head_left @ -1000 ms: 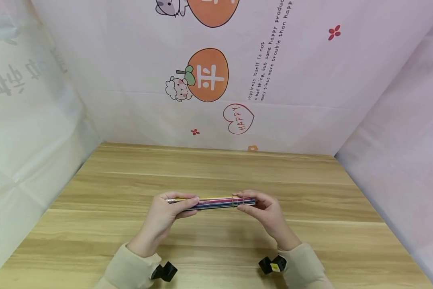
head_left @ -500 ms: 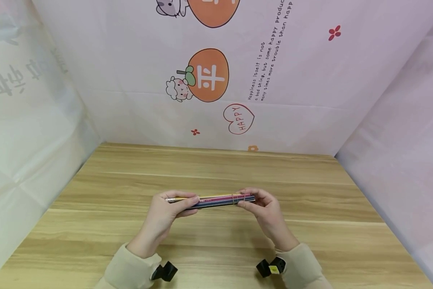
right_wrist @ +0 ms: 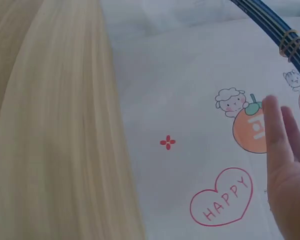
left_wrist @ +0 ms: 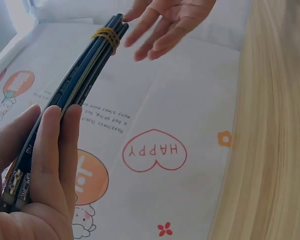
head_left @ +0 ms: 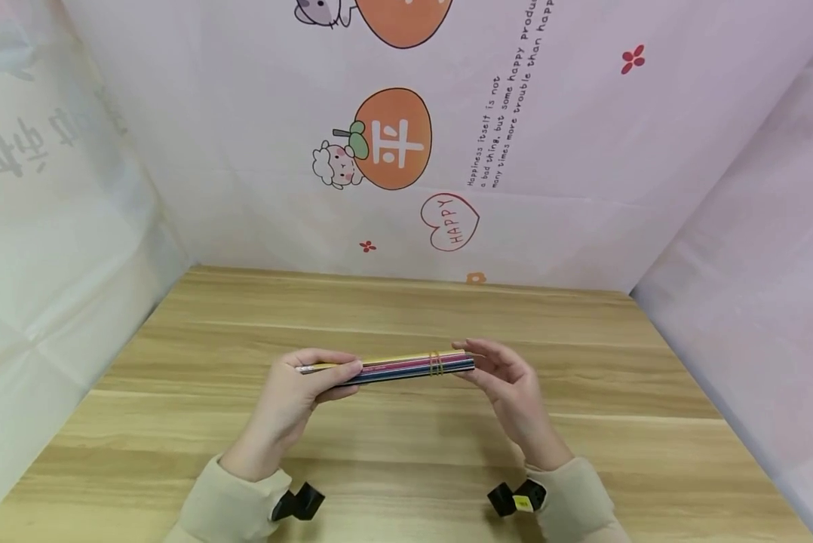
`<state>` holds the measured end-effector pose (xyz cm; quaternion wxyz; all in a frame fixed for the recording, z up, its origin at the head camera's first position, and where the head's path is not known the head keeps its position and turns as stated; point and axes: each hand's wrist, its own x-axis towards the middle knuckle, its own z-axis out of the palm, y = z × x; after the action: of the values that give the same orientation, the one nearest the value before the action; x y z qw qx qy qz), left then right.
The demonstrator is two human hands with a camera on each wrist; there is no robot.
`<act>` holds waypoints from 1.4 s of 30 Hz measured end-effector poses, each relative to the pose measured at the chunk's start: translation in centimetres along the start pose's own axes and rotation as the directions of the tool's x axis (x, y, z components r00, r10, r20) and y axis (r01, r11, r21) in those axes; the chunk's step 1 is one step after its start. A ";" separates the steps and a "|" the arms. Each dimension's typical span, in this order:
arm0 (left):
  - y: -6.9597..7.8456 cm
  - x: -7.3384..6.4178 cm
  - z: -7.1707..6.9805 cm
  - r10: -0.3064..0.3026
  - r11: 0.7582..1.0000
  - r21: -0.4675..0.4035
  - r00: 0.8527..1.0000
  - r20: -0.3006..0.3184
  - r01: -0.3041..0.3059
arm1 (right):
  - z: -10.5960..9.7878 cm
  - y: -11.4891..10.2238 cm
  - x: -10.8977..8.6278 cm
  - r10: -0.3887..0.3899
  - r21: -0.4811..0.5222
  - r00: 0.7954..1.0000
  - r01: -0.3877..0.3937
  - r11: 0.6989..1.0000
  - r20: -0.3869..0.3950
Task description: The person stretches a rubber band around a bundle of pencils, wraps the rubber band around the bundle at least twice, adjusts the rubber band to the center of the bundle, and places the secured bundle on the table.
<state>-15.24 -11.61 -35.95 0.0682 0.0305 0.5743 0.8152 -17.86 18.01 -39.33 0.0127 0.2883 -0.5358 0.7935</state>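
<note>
A bundle of pencils (head_left: 400, 368) in blue, pink and yellow is held off the table by my left hand (head_left: 289, 392), whose thumb and fingers grip the eraser end. Metal ferrules with erasers (left_wrist: 20, 190) show by the palm in the left wrist view. A yellowish rubber band (head_left: 437, 363), wound in several loops, circles the bundle near its other end. Beside that end is my right hand (head_left: 515, 388), fingers extended and holding nothing. In the right wrist view the fingers (right_wrist: 275, 125) stand apart from the bundle; whether a fingertip brushes the pencil ends I cannot tell.
The wood-grain table (head_left: 406, 467) lies below both hands. A pale printed cloth (head_left: 277, 219) hangs along its back edge, and more cloth closes the left and right sides. Small black devices (head_left: 305, 501) are worn at both wrists.
The right hand has let go of the banded end and drawn slightly away. My left hand has moved a little left and up with the bundle, whose right end is raised.
</note>
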 end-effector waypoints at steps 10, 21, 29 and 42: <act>-0.8 0.2 0.3 -0.048 0.999 -0.007 0.996 0.073 0.049 | 0.7 -1.4 -0.4 0.050 -0.321 0.999 -0.042 0.946 0.018; -2.3 0.6 1.1 -0.099 0.995 0.032 0.987 0.124 0.095 | 2.0 -0.6 -0.7 0.047 -0.485 0.997 -0.015 0.874 0.055; -2.2 0.5 1.4 -0.105 0.994 0.047 0.990 0.091 0.101 | 1.8 -1.2 -0.5 0.068 -0.546 0.993 -0.004 0.838 0.098; -3.2 0.6 2.2 -0.052 0.994 0.096 0.999 -0.008 0.052 | 2.2 -0.7 0.0 -0.282 -0.750 0.857 0.515 0.415 0.432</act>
<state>-15.33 -8.46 -38.22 0.0864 0.0165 0.6135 0.7848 -16.66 16.41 -38.21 0.2758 0.4573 -0.7636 0.3629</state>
